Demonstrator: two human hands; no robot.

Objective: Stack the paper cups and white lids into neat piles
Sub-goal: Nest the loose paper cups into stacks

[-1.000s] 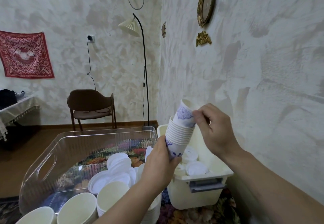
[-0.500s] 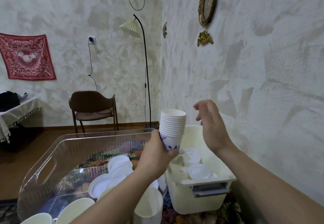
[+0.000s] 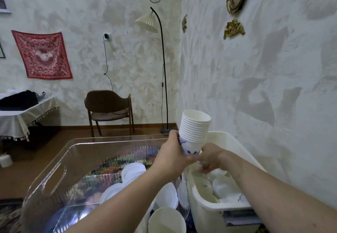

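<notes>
The right hand (image 3: 209,157) reaches low into the white plastic bin (image 3: 206,212); its fingers are partly hidden behind the cup stack (image 3: 195,132), so their grasp cannot be told. The left hand (image 3: 173,157) grips the upright nested paper stack between both containers. Round white lids (image 3: 133,171) lie in the clear tray (image 3: 54,170).

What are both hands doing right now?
Left hand: grips the cup stack.
Right hand: reaching down into the white bin; grip cannot be told.
</notes>
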